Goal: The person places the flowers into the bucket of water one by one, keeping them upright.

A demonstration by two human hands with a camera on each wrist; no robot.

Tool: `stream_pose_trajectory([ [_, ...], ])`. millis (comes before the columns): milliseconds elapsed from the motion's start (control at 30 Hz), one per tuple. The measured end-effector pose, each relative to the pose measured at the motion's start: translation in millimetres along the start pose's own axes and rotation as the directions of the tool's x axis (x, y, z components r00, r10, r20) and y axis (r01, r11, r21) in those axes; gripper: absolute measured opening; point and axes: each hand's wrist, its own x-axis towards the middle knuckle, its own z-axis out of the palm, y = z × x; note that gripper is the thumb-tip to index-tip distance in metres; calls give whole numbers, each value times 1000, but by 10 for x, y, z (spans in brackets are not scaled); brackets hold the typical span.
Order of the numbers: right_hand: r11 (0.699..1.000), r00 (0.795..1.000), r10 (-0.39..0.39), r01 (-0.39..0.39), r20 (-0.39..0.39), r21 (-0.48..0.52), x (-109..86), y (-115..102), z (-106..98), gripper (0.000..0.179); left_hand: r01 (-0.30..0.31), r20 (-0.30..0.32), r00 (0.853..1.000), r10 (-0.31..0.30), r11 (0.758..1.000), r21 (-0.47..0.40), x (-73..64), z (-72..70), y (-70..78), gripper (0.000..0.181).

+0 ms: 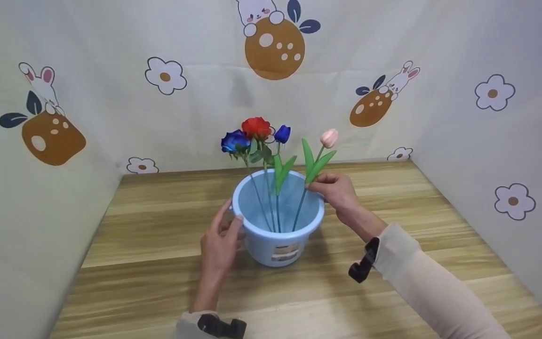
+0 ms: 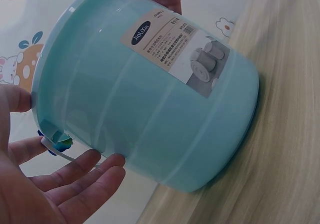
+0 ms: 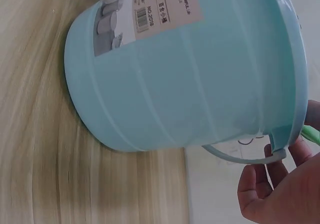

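A light blue plastic bucket (image 1: 258,247) stands upright on the wooden table. My right hand (image 1: 338,192) pinches the stem of a pink artificial tulip (image 1: 329,138) just below its leaves, at the bucket's right rim; the lower stem is inside. A blue rose (image 1: 235,141), a red rose (image 1: 256,127) and a blue tulip (image 1: 282,134) lean in the bucket, stems down. My left hand (image 1: 219,247) rests against the bucket's left side, thumb at the rim. In the left wrist view its fingers (image 2: 92,184) lie nearly straight by the thin handle (image 2: 62,155).
The bucket bears a paper label (image 1: 285,252) on its near side. Pale cloth walls (image 1: 205,108) printed with rabbits, orange fruit and flowers enclose the table (image 1: 158,278) at the back and both sides. Black straps (image 1: 366,261) circle both wrists.
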Motion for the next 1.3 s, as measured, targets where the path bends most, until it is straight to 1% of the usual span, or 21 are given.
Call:
stream_pose_trajectory([
  [200,999,999,5,-8,-50,-52,-52,-28,96,12,-23,-18,1000,23,1000,11,1,3,-10,52],
  [333,994,998,7,-15,-68,-106,-93,-58,178,13,-8,-14,1000,8,1000,11,-1,-2,-7,54],
  [567,988,995,-21,6,-98,-153,-137,-49,294,8,0,-2,1000,0,1000,15,-8,3,9,54],
  [700,983,993,-29,7,-115,-183,-146,-49,324,9,11,-1,1000,-11,1000,9,-13,1,19,55],
  [900,973,991,-47,16,-127,-229,-168,-34,321,12,9,8,1000,-9,1000,19,-11,5,8,55],
  [967,972,991,-48,18,-121,-235,-176,-30,322,11,5,6,1000,-5,1000,24,-7,5,0,54],
  [1200,973,990,-96,71,-106,-220,-184,-9,321,9,-20,-12,1000,21,1000,19,7,-4,-4,54],
  [1300,975,991,-84,59,-108,-213,-187,-11,325,8,-14,-9,1000,14,1000,14,8,-6,2,55],
])
